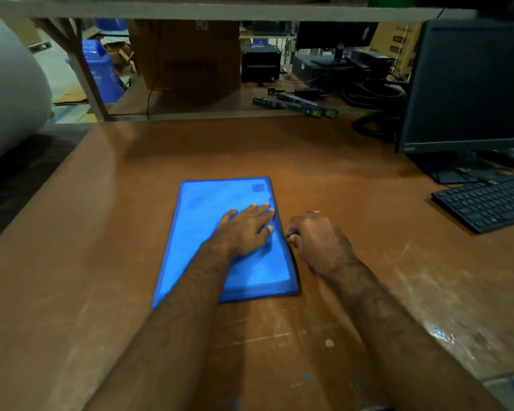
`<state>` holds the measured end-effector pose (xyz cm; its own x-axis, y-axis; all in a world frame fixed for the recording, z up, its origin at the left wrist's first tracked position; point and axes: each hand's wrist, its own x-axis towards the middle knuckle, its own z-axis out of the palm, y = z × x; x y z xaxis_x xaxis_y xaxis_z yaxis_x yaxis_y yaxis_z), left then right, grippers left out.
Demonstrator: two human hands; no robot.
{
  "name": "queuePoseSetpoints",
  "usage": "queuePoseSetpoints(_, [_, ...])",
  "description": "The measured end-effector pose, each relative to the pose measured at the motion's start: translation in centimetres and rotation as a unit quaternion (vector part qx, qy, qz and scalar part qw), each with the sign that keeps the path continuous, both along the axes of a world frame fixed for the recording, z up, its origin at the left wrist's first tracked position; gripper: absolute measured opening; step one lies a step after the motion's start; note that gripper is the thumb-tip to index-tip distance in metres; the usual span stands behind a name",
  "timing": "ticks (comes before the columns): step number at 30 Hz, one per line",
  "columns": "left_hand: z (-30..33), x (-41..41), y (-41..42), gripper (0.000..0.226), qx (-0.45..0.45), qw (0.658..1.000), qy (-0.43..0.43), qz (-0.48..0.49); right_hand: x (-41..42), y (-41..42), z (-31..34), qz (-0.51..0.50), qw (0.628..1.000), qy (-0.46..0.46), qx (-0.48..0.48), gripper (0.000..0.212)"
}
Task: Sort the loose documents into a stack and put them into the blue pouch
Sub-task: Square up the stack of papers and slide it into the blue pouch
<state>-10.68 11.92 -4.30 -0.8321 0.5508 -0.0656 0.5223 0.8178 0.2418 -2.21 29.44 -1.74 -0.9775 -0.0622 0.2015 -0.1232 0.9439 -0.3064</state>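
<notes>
Looks pretty much wrapped up to me. The left hand (247, 229) lies flat on the blue pouch (208, 203), fingers straight and spread, pressing it down on the brown desk (279, 149). Right next to it, the right hand (318, 238) is curled at the pouch's right edge, pinching something small there, I'd guess a zip pull but it's too tiny to tell. No loose documents anywhere on the desk, so they're probably inside already. Only the closing seems left. Further back, the keyboard (487, 200) and monitor (469, 84) sit off to the right
</notes>
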Motion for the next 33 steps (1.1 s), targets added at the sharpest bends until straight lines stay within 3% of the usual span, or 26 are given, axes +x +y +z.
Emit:
queuePoseSetpoints(7, [-0.2, 0.6, 0.3, 0.054, -0.001, 1.000, 0.013, 0.018, 8.8, 0.8, 1.5, 0.024, 0.996, -0.082, -0.012, 0.012])
queuePoseSetpoints(13, [-1.1, 0.3, 0.4, 0.055, 0.027, 0.999, 0.018, 0.014, 8.5, 0.9, 2.8, 0.017, 0.990, -0.135, 0.025, 0.020])
queuePoseSetpoints(15, [-1.3, -0.1, 0.0, 0.060, 0.097, 0.995, -0.004, 0.015, 6.8, -0.2, 2.5, 0.013, 0.996, -0.088, -0.025, 0.030])
queuePoseSetpoints(17, [-0.9, -0.3, -0.7, 0.069, 0.232, 0.971, -0.039, 0.039, 4.0, -1.9, 1.7, 0.025, 0.997, -0.043, -0.057, 0.041])
queuePoseSetpoints(19, [-0.9, -0.5, -1.9, 0.069, 0.306, 0.948, -0.027, 0.080, 0.7, -3.8, 0.6, 0.025, 0.997, -0.040, -0.059, 0.051])
queuePoseSetpoints(21, [-0.7, -0.7, -3.3, 0.063, 0.275, 0.950, 0.026, 0.144, -2.3, -5.5, -0.4, 0.008, 0.998, -0.063, -0.026, 0.054])
queuePoseSetpoints(24, [-0.8, -0.8, -5.3, 0.050, 0.147, 0.961, 0.086, 0.217, -5.1, -7.1, -1.6, -0.016, 0.995, -0.097, 0.033, 0.058])
queuePoseSetpoints(28, [-1.1, -2.3, -6.2, 0.074, 0.093, 0.976, 0.025, 0.194, -7.7, -7.0, -2.2, -0.011, 0.990, -0.127, 0.060, 0.065])
queuePoseSetpoints(33, [-0.8, -6.0, -5.1, 0.079, 0.070, 0.984, -0.010, 0.166, -12.0, -5.6, -2.4, -0.018, 0.990, -0.126, 0.068, 0.067])
